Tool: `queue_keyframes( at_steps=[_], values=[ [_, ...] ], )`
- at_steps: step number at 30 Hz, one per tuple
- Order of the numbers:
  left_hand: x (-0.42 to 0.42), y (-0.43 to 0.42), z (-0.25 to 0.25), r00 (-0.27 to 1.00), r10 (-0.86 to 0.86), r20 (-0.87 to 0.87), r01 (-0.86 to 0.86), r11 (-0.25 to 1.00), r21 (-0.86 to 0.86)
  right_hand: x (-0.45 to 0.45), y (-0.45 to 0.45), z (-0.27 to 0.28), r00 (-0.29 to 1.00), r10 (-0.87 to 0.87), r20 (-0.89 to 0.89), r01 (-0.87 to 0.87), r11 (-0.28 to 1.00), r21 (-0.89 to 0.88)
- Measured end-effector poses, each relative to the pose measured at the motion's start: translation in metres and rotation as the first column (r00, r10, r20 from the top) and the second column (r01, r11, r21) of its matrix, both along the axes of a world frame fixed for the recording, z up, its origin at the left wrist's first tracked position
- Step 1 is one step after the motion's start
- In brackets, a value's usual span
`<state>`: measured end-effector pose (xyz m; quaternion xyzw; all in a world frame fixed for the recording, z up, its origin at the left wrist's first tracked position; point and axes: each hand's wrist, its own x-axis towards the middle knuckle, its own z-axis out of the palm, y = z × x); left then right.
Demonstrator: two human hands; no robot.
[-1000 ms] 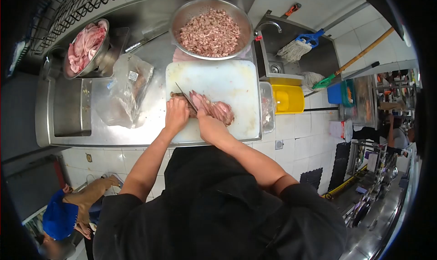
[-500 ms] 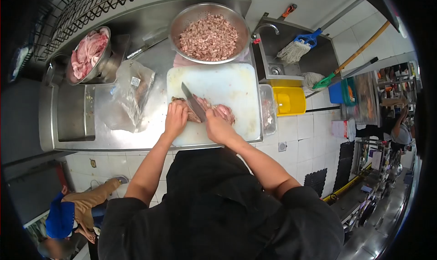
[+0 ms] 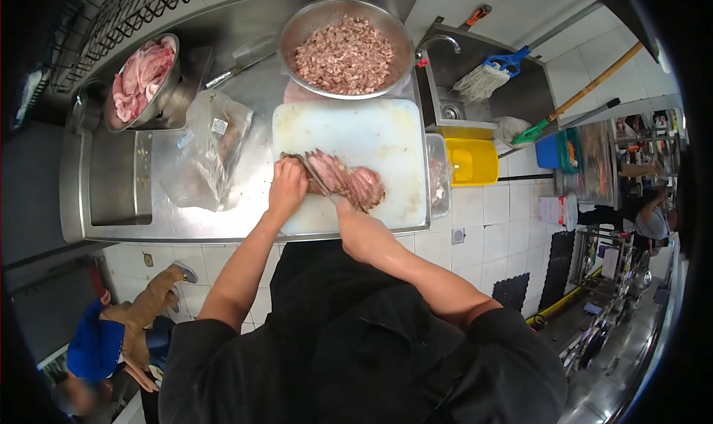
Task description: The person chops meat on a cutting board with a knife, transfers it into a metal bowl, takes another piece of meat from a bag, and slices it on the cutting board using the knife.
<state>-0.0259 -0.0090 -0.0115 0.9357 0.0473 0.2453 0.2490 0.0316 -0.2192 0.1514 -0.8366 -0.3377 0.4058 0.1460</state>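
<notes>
Half a second ago the knife showed its broad blade; now it appears nearly edge-on, angled across the meat. The right hand grips its handle, closed. The left hand, fingers bent together, presses the meat's left end. The meat lies on the cutting board, at the tabletop's near edge.
</notes>
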Motion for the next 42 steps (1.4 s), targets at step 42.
queue_keyframes(
  at_steps=[42],
  values=[
    [-0.003, -0.007, 0.001, 0.991, 0.092, 0.093, -0.086, 0.994, -0.067, -0.003, 0.012, -0.027, 0.996, -0.024, 0.09, 0.012, 0.992, 0.126]
  ],
)
